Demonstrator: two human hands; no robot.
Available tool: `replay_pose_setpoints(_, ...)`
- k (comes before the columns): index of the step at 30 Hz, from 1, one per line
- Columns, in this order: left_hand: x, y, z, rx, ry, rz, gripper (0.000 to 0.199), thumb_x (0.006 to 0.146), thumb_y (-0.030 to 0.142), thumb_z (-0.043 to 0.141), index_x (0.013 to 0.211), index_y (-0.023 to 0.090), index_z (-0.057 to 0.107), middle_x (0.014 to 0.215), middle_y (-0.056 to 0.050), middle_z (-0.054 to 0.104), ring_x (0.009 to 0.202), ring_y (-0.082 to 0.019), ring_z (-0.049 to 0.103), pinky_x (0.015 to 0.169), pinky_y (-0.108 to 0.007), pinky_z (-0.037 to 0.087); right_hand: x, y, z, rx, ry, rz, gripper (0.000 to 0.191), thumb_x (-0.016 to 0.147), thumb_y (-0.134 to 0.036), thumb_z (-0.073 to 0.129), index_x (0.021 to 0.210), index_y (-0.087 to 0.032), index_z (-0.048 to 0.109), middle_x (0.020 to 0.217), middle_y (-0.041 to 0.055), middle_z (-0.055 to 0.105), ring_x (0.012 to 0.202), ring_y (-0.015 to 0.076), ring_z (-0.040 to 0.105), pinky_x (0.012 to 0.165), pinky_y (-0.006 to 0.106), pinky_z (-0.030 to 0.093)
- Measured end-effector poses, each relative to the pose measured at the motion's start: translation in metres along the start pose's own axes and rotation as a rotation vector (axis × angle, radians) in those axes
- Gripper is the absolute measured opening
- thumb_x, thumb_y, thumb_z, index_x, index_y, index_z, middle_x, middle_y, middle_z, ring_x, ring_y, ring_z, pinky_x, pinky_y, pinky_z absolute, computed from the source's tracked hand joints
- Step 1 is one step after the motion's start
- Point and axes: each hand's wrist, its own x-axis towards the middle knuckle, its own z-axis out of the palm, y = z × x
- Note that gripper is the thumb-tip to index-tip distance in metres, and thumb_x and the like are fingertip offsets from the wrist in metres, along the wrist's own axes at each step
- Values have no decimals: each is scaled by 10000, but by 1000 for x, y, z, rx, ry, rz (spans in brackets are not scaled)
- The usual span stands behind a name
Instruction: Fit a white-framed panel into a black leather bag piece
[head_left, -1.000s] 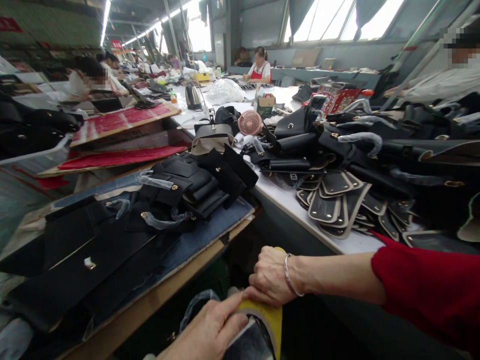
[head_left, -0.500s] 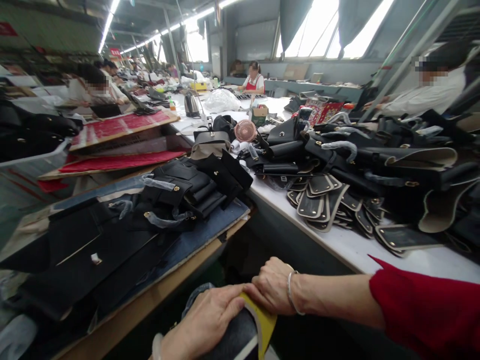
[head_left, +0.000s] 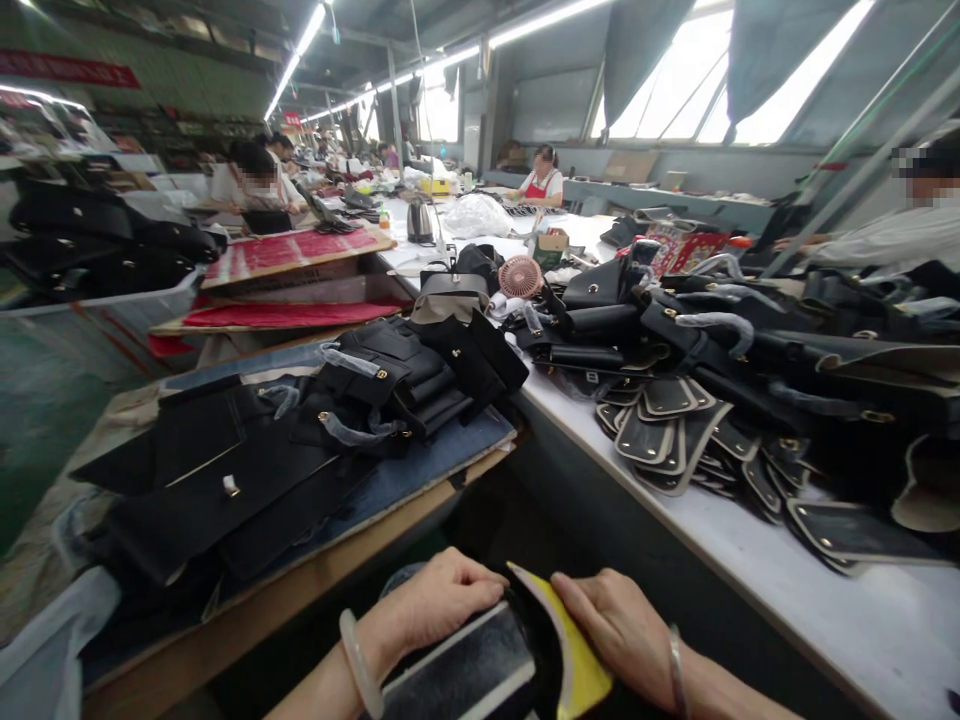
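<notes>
Low in front of me, my left hand [head_left: 439, 605] is closed on the upper edge of a black bag piece [head_left: 469, 672] with pale grey edging. My right hand [head_left: 616, 622] pinches a curved yellow-faced panel [head_left: 585, 662] with a pale rim, thumb and fingers along its outer side. A dark gap separates the panel's upper end from the left hand. Whether panel and bag piece are joined lower down cannot be seen, since the frame cuts them off.
Black handbags [head_left: 360, 380] with plastic-wrapped handles lie on a blue board [head_left: 450, 450] at left. The white table [head_left: 720, 540] at right bears more bags, stacked black flaps [head_left: 660, 435] and a pink fan [head_left: 520, 277]. Co-workers sit farther back, one in a red apron [head_left: 536, 190].
My hands were together at the yellow panel's top; now the right hand has moved right with the panel, leaving a gap. The view has swung left.
</notes>
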Motion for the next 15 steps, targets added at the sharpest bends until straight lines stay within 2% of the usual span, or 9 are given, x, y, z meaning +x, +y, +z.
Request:
replay_pose_setpoints(2, 1, 2, 2, 50, 20, 10, 276, 820, 287, 452, 566, 200, 387, 582, 59, 251, 551, -102, 250, 517, -268, 203, 5, 5, -1, -23, 8, 67, 774, 1058, -458, -15, 658, -209, 599, 617, 33, 670, 549, 147, 618, 541, 267, 329)
replay_pose_setpoints(6, -3, 9, 8, 182, 167, -16, 367, 841, 334, 473, 518, 202, 357, 532, 55, 244, 509, -109, 266, 534, -296, 180, 24, -5, -6, -126, -44, -3, 653, 1058, -448, 128, 767, -227, 670, 728, 73, 726, 665, 252, 696, 573, 322, 345)
replay_pose_setpoints(8, -12, 12, 6, 208, 244, -38, 380, 838, 387, 530, 509, 202, 482, 486, 49, 311, 490, -124, 338, 545, -300, 195, 33, -11, -7, -187, -89, -67, 580, 1044, -418, 186, 838, -229, 694, 776, 100, 738, 711, 313, 709, 590, 353, 373)
replay_pose_setpoints(10, -32, 10, -4, 178, 297, -46, 277, 812, 397, 604, 613, 215, 670, 499, 32, 477, 526, -151, 455, 564, -290, 256, 40, -13, -7, -237, -119, -126, 557, 1033, -398, 190, 880, -229, 698, 810, 116, 739, 765, 344, 708, 657, 405, 429)
replay_pose_setpoints(11, -46, 6, -11, 142, 326, -46, 242, 814, 406, 620, 702, 225, 735, 558, 20, 584, 577, -169, 524, 590, -281, 307, 44, -11, -7, -246, -123, -152, 559, 1027, -405, 184, 880, -234, 696, 826, 117, 738, 801, 348, 704, 711, 441, 450)
replay_pose_setpoints(13, -83, -8, -24, 42, 415, -52, 305, 868, 466, 585, 921, 241, 784, 824, -3, 754, 787, -208, 648, 731, -269, 414, 53, -7, -5, -217, -113, -186, 575, 1007, -469, 179, 841, -253, 685, 839, 111, 730, 852, 343, 691, 806, 493, 459)
replay_pose_setpoints(15, -124, -28, -28, -88, 552, -82, 475, 941, 551, 454, 1145, 222, 729, 1138, -29, 749, 1076, -234, 650, 950, -280, 422, 64, -4, -3, -123, -106, -186, 618, 976, -569, 163, 773, -269, 665, 807, 102, 718, 828, 330, 684, 802, 479, 472)
